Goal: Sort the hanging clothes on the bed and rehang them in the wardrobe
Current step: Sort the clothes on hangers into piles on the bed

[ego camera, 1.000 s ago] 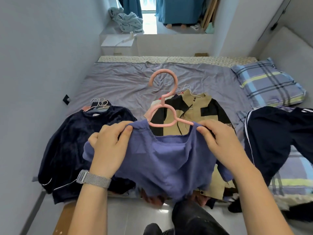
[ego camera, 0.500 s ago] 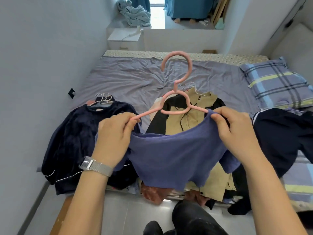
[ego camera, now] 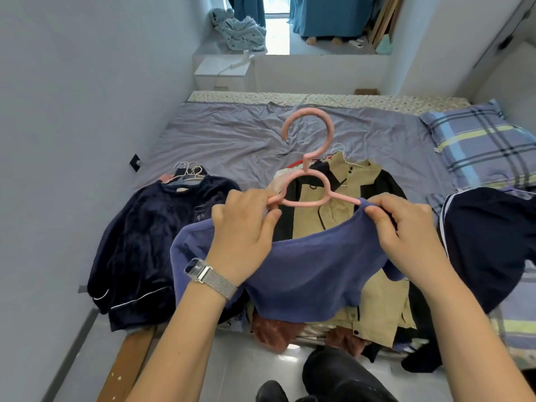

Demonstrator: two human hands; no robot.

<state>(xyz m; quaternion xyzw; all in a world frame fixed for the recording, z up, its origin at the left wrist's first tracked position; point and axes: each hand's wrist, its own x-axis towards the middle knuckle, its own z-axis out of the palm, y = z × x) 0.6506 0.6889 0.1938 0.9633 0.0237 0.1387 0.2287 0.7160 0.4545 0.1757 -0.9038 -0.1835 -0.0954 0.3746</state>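
A blue-purple knit top [ego camera: 313,274] hangs at centre frame, held up over the near edge of the bed [ego camera: 232,132], its neckline partly worked onto a pink hanger [ego camera: 307,175]. The left hand [ego camera: 246,227] pinches the hanger's left arm and the cloth there between thumb and fingers; the right hand [ego camera: 406,227] pinches the collar edge against the hanger's right arm. The left shoulder of the top looks not yet seated, so the garment seems mid-way onto its hanger.

The task appears far from finished. Three piles lie on the bed: a dark navy velvet top [ego camera: 150,233] with white hangers at centre left, a tan-and-black jacket [ego camera: 348,204] directly behind the held top, and a dark navy garment [ego camera: 493,242] at the right edge. No wardrobe is in view, so nothing can be judged as rehung.

The bed has a wrinkled grey-lilac sheet and a plaid pillow [ego camera: 478,143] at upper right. Pale walls close in at left; a white nightstand [ego camera: 223,71] and teal curtains [ego camera: 333,13] sit at top centre.
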